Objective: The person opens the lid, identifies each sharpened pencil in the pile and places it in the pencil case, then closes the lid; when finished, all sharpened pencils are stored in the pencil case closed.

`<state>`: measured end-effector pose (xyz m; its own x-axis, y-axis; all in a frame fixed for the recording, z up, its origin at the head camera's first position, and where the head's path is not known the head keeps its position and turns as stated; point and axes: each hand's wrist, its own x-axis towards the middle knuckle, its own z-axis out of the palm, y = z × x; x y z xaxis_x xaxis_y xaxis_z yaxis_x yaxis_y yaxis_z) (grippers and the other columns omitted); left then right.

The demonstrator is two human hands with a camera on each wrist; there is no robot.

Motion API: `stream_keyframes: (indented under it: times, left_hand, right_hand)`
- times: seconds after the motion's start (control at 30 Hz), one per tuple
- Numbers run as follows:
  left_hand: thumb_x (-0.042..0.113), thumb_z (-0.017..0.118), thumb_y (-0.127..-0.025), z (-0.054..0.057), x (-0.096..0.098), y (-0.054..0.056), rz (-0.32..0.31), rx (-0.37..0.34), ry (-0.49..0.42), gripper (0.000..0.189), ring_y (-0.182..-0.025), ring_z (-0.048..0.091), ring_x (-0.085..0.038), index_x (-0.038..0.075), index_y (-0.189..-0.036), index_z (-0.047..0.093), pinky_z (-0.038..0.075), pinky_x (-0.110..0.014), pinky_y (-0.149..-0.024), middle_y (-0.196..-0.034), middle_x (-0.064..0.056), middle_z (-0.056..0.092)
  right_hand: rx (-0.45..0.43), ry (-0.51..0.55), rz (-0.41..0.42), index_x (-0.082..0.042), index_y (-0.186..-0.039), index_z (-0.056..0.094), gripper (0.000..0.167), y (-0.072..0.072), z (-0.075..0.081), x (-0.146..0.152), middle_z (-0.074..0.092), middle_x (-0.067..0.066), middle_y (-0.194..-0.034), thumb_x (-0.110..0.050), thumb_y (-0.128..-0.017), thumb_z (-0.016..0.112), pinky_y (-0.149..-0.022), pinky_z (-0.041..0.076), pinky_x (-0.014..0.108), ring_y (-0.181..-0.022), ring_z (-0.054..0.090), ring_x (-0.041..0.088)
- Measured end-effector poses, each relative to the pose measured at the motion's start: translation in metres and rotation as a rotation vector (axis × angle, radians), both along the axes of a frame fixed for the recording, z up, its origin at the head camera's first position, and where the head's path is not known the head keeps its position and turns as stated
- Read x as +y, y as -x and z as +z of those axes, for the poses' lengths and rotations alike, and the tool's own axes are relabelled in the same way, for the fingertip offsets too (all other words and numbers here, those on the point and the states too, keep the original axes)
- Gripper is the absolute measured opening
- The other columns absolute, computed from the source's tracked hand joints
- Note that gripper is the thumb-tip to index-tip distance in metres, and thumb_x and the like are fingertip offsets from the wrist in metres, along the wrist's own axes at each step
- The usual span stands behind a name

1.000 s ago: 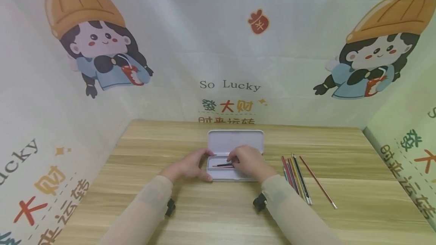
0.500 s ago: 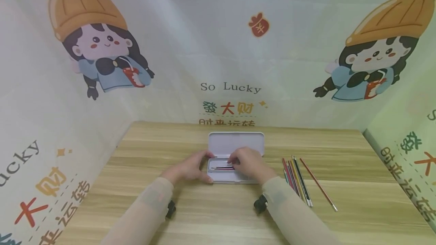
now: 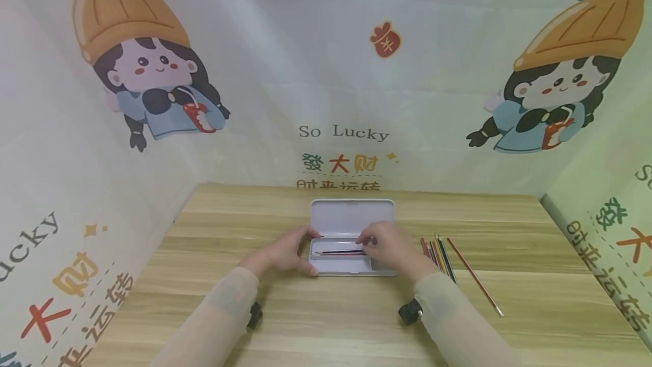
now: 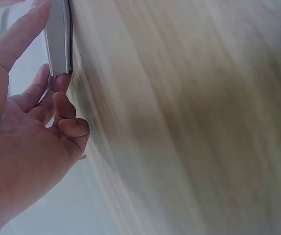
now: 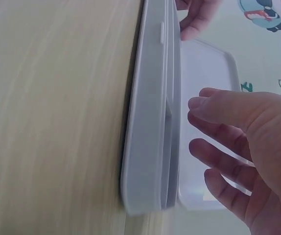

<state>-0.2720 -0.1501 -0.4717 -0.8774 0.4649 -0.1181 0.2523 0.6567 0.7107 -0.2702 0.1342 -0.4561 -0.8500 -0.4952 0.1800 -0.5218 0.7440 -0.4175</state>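
Note:
A white pencil case stands with its lid raised at the back. Several dark and reddish pencils lie lengthwise in its rear compartment. My left hand grips the case's left end, thumb at the front edge and fingers toward the back. In the left wrist view, the thumb and fingers span the end of the case. Over the right part of the case hovers my right hand. Its fingers are loosely bent and apart in the right wrist view, with nothing visible between them.
To the right of the case lies a bunch of several pencils, partly covered by the right forearm. A single red pencil lies slanted farther right. The wooden table meets a printed cloth at the back.
My right hand has moved right along the case, uncovering more of the pencils inside and part of the front compartment. My left hand has kept its grip on the left end.

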Motion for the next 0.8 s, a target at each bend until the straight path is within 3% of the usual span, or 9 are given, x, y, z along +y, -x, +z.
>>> stream_keyframes:
  times: [0.2,0.6,0.8]
  left_hand:
    - [0.019,0.096,-0.069,-0.001,-0.001,0.0,-0.003,0.01,0.015,0.082,-0.144,0.046,-0.037,0.008,-0.139,0.054,0.031,-0.054,-0.125,-0.146,-0.015,0.056]
    - [0.021,0.095,-0.069,0.001,0.0,0.001,0.005,0.007,0.019,0.082,-0.145,0.045,-0.037,0.01,-0.139,0.054,0.03,-0.053,-0.126,-0.148,-0.016,0.055]
    - [0.02,0.096,-0.068,0.001,0.0,-0.001,0.009,0.004,0.009,0.083,-0.144,0.045,-0.039,0.008,-0.139,0.054,0.03,-0.055,-0.125,-0.147,-0.016,0.055]
  right_hand:
    - [-0.034,-0.018,-0.04,-0.017,-0.1,0.081,0.013,-0.009,0.002,0.02,0.073,-0.006,-0.089,-0.013,-0.087,0.079,-0.068,0.052,0.027,-0.079,0.061,0.009]
    - [0.077,0.048,-0.069,-0.013,-0.097,0.08,0.012,-0.018,-0.008,0.07,0.077,-0.001,-0.092,-0.012,-0.086,0.078,-0.07,0.057,0.031,-0.079,0.066,0.011]
    - [0.05,0.06,-0.111,-0.012,-0.099,0.08,0.012,-0.029,-0.003,0.09,0.077,0.0,-0.095,-0.014,-0.088,0.078,-0.071,0.057,0.031,-0.079,0.064,0.011]
